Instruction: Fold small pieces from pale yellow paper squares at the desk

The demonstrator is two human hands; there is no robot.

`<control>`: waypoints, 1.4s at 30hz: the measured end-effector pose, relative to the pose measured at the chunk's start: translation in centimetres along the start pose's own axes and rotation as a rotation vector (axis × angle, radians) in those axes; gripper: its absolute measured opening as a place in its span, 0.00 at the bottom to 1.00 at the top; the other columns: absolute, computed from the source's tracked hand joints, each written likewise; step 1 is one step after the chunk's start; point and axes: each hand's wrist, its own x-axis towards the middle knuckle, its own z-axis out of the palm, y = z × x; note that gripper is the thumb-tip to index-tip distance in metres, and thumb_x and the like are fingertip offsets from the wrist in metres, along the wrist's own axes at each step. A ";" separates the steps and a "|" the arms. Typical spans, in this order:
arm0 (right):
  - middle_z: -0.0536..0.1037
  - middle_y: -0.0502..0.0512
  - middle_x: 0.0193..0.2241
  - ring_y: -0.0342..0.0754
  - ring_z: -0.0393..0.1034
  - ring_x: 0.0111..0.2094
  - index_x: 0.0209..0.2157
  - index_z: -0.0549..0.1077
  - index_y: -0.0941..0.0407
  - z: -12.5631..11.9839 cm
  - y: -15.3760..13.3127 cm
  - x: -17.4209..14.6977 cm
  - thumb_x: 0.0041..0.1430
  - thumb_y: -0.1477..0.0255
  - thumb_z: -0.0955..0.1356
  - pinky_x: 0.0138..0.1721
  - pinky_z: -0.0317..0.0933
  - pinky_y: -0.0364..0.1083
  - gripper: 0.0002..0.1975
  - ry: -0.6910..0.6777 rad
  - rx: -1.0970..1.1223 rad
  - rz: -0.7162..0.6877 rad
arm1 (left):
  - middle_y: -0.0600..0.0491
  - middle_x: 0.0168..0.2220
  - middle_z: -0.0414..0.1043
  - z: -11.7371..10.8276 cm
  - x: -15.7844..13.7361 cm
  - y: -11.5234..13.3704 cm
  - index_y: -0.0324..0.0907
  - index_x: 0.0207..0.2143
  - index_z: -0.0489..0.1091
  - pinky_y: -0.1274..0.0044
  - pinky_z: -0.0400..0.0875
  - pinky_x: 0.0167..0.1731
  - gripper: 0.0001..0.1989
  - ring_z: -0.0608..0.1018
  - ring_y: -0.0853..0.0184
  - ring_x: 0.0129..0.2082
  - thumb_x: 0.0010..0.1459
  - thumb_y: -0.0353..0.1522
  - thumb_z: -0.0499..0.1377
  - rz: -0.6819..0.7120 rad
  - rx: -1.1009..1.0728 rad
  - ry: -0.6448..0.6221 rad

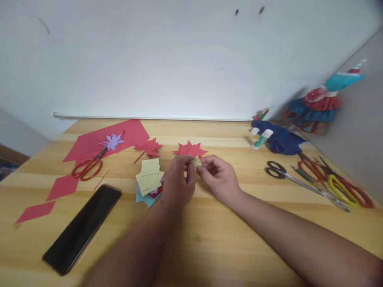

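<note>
A small piece of folded pale yellow paper (196, 162) is pinched between the fingertips of both my hands. My left hand (178, 181) is closed on its left side, and my right hand (220, 175) grips the right side with thumb and forefinger. Just behind the fingers lies a red paper cut-out with pointed tips (190, 149). Left of my left hand sits a pile of yellow paper squares (149, 175), with blue, purple and red pieces under them. A second red pointed cut-out (152, 147) lies beyond that pile.
A phone (83, 227) lies front left, near red paper scraps (62, 186). Orange-handled scissors (89, 165) and a purple star cut-out (113, 141) rest by a red sheet (128, 131). On the right are a glue stick (263, 138), blue cloth (281, 137) and several scissors (341, 189).
</note>
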 end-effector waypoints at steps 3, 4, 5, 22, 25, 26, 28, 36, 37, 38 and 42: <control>0.81 0.51 0.27 0.46 0.75 0.27 0.35 0.80 0.53 0.0 -0.1 0.0 0.57 0.66 0.74 0.32 0.72 0.46 0.06 -0.018 0.012 0.000 | 0.52 0.38 0.81 -0.1 0.1 0.1 0.45 0.45 0.70 0.75 0.77 0.43 0.10 0.83 0.66 0.39 0.64 0.23 0.58 0.058 -0.007 -0.018; 0.82 0.52 0.27 0.47 0.75 0.28 0.34 0.80 0.53 0.0 -0.1 -0.1 0.58 0.65 0.74 0.32 0.72 0.46 0.06 -0.028 0.011 0.001 | 0.52 0.38 0.81 -0.1 0.1 0.1 0.45 0.44 0.70 0.74 0.77 0.43 0.10 0.83 0.66 0.40 0.64 0.23 0.58 0.068 -0.014 -0.021; 0.82 0.52 0.27 0.47 0.76 0.29 0.34 0.80 0.53 -0.1 -0.1 -0.1 0.59 0.64 0.74 0.33 0.72 0.47 0.07 -0.036 0.005 0.002 | 0.52 0.38 0.81 -0.2 0.2 0.2 0.45 0.43 0.70 0.74 0.77 0.43 0.09 0.83 0.66 0.40 0.64 0.24 0.58 0.074 -0.022 -0.021; 0.82 0.54 0.34 0.51 0.76 0.37 0.37 0.84 0.50 -0.6 -0.4 0.1 0.69 0.65 0.69 0.43 0.69 0.50 0.11 -0.055 -0.201 -0.155 | 0.49 0.44 0.82 -0.2 0.3 -0.2 0.45 0.49 0.70 0.72 0.78 0.47 0.13 0.84 0.63 0.45 0.64 0.25 0.60 0.085 -0.011 -0.067; 0.82 0.54 0.34 0.51 0.77 0.39 0.36 0.84 0.50 -0.6 -0.2 0.2 0.69 0.66 0.69 0.44 0.69 0.51 0.11 -0.049 -0.187 -0.145 | 0.50 0.44 0.83 -0.1 0.4 -0.3 0.46 0.48 0.71 0.72 0.79 0.47 0.14 0.84 0.64 0.44 0.62 0.24 0.62 0.075 -0.015 -0.071; 0.82 0.54 0.34 0.51 0.77 0.39 0.36 0.84 0.50 -0.6 -0.2 0.2 0.69 0.66 0.69 0.44 0.69 0.51 0.11 -0.049 -0.194 -0.146 | 0.51 0.43 0.83 -0.1 0.4 -0.4 0.46 0.47 0.71 0.72 0.79 0.47 0.13 0.84 0.64 0.44 0.62 0.24 0.62 0.074 -0.015 -0.070; 0.82 0.54 0.33 0.51 0.76 0.38 0.36 0.84 0.50 -0.6 -0.1 0.2 0.69 0.67 0.68 0.43 0.69 0.51 0.11 -0.052 -0.210 -0.150 | 0.51 0.42 0.83 -0.1 0.4 -0.5 0.46 0.45 0.72 0.72 0.79 0.46 0.11 0.85 0.64 0.43 0.62 0.25 0.62 0.071 -0.012 -0.059; 0.81 0.54 0.33 0.51 0.75 0.36 0.34 0.83 0.51 -0.6 -0.2 0.3 0.67 0.69 0.68 0.41 0.69 0.50 0.11 -0.030 -0.252 -0.177 | 0.51 0.42 0.84 -0.3 0.7 -0.5 0.46 0.43 0.74 0.72 0.80 0.45 0.07 0.85 0.65 0.43 0.65 0.26 0.61 0.091 -0.016 -0.071; 0.81 0.54 0.32 0.51 0.75 0.35 0.34 0.83 0.51 -0.6 -0.2 0.3 0.67 0.69 0.68 0.40 0.69 0.50 0.11 -0.025 -0.257 -0.178 | 0.51 0.42 0.84 -0.4 0.7 -0.5 0.46 0.43 0.73 0.73 0.80 0.45 0.06 0.85 0.65 0.43 0.66 0.26 0.61 0.094 -0.014 -0.076; 0.80 0.54 0.31 0.51 0.74 0.34 0.33 0.83 0.51 -0.5 -0.2 0.3 0.67 0.69 0.68 0.39 0.69 0.50 0.10 -0.019 -0.261 -0.177 | 0.51 0.42 0.84 -0.4 0.7 -0.6 0.46 0.43 0.73 0.73 0.79 0.45 0.06 0.85 0.65 0.43 0.67 0.26 0.60 0.094 -0.009 -0.082; 0.80 0.54 0.30 0.50 0.74 0.33 0.32 0.83 0.51 -0.5 -0.3 0.2 0.66 0.69 0.69 0.37 0.69 0.49 0.10 -0.020 -0.254 -0.176 | 0.51 0.41 0.84 -0.3 0.5 -0.6 0.45 0.44 0.72 0.73 0.79 0.45 0.07 0.85 0.65 0.43 0.67 0.25 0.59 0.097 0.028 -0.091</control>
